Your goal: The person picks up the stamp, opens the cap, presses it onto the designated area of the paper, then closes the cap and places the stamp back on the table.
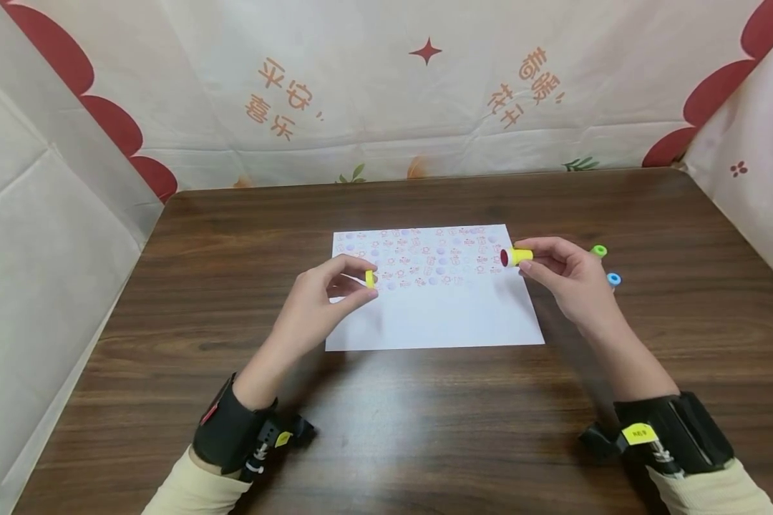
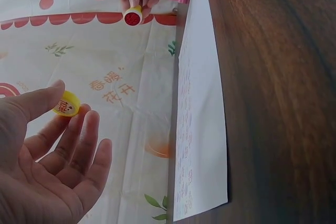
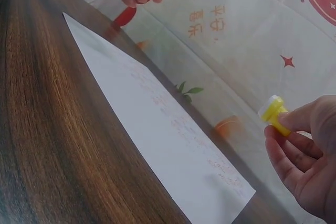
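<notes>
- Yellow stamp (image 1: pixel 520 257): held up near right edge of white paper (image 1: pixel 425 315), pinched by right hand (image 1: pixel 573 282), red face exposed.
- Yellow cap (image 1: pixel 370 279): off the stamp, pinched by left hand (image 1: pixel 318 297).
- Paper: prints on far half, flat on table (image 1: pixel 386 429).
- Green piece (image 1: pixel 598 251), blue piece (image 1: pixel 613 279): beside right hand.

Can see, past the brown worktop (image 1: pixel 451 429), a pale cloth (image 1: pixel 373 93) printed with red scallops (image 1: pixel 112 123), orange lettering (image 1: pixel 272 73), a red star (image 1: pixel 426 51), green leaves (image 1: pixel 358 171).
</notes>
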Demonstrator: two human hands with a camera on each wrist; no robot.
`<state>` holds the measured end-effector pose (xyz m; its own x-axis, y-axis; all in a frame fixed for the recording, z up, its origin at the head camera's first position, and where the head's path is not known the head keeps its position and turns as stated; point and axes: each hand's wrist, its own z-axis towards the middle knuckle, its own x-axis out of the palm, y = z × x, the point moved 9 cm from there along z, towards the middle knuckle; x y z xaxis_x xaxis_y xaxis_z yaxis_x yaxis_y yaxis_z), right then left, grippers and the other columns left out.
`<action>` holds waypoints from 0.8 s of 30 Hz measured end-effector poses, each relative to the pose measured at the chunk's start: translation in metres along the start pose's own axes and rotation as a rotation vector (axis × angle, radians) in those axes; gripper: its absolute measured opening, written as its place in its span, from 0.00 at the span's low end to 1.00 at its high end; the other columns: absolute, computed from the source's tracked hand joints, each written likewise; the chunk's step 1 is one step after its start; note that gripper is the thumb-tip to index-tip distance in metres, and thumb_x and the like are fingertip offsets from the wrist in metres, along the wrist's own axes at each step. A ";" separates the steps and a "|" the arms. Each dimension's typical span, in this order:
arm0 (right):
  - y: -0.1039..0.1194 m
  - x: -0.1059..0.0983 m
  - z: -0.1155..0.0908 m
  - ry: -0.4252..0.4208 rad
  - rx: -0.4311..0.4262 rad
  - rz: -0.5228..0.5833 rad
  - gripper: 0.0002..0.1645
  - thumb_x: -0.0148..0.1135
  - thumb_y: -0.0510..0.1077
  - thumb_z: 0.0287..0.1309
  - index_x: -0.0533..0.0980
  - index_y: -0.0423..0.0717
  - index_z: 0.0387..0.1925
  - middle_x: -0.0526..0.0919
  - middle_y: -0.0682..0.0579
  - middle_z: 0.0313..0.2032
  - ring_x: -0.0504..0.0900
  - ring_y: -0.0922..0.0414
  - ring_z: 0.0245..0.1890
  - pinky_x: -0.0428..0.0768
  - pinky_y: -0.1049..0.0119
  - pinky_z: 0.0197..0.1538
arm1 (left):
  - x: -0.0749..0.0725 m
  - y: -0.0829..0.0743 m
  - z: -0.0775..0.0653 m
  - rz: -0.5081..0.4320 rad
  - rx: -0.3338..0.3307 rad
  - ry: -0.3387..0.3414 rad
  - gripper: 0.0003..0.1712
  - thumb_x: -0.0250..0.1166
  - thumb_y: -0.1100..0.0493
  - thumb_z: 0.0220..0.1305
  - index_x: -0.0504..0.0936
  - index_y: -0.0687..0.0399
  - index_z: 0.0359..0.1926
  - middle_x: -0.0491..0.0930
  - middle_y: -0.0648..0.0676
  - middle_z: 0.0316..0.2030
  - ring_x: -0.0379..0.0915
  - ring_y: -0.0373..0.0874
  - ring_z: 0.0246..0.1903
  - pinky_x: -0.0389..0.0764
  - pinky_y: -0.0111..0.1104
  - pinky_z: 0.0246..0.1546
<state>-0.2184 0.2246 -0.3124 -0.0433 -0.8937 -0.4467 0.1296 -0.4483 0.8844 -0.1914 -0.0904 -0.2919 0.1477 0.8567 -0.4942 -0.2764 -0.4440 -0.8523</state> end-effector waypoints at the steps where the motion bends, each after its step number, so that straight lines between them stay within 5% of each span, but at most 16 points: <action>1: 0.000 0.000 0.000 0.000 -0.001 0.000 0.20 0.62 0.40 0.59 0.76 0.38 0.53 0.80 0.64 0.40 0.81 0.63 0.36 0.81 0.84 0.39 | 0.000 0.000 0.000 0.000 0.001 -0.002 0.17 0.71 0.60 0.55 0.81 0.55 0.47 0.83 0.54 0.40 0.80 0.41 0.36 0.84 0.44 0.46; 24: -0.001 0.010 0.008 0.038 -0.010 0.015 0.16 0.58 0.41 0.64 0.76 0.37 0.51 0.80 0.61 0.39 0.82 0.65 0.35 0.81 0.83 0.40 | -0.004 0.002 -0.005 0.006 0.021 -0.018 0.16 0.70 0.60 0.56 0.81 0.54 0.47 0.84 0.54 0.40 0.80 0.40 0.35 0.85 0.44 0.45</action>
<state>-0.2266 0.2157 -0.3170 -0.0034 -0.8988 -0.4383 0.1400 -0.4344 0.8898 -0.1881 -0.0958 -0.2923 0.1291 0.8585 -0.4962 -0.2968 -0.4440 -0.8454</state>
